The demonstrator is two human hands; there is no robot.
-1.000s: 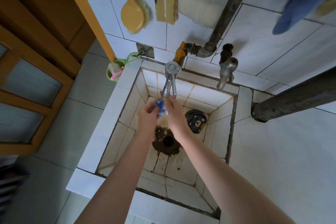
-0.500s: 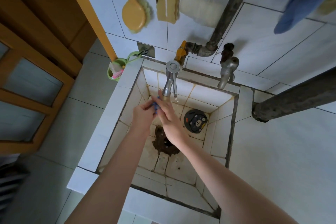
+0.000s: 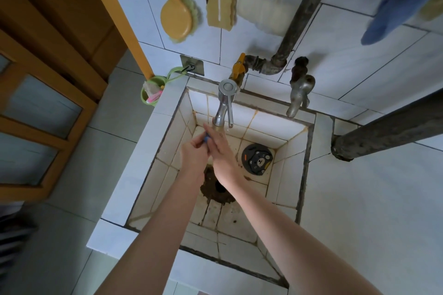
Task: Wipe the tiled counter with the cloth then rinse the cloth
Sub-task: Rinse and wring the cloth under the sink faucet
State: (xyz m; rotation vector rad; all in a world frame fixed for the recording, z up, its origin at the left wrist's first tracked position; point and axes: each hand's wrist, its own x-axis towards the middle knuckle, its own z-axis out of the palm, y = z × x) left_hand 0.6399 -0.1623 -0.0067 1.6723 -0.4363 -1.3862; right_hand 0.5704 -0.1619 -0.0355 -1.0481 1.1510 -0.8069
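**Desk:** Where are you on the job?

**Operator:** In the second half, by my reading. I have both hands over the sink [image 3: 165,112], right under the tap [image 3: 224,108]. From that I judge the wiping of the desk [image 3: 359,199] finished and the rinse begun. The desk tiles off to my right look pale and even from here.

**Desk:** And the cloth?

**Operator:** The cloth [image 3: 206,137] is bunched between my hands, just below the spout. Only a sliver of blue shows. My left hand [image 3: 194,155] has its fingers curled round it and pinches it. My right hand [image 3: 221,151] lies across it with the fingers fairly straight, pressing it against the left.

**Desk:** Is the water on?

**Operator:** I can't say for sure. There may be a drop or two beside the spout, but I can make out no clear stream at this angle.

**Desk:** What's left, then?

**Operator:** As I judge it, I need to work the cloth through under running water. Then I wring it out above the drain [image 3: 217,187], and that closes the task.
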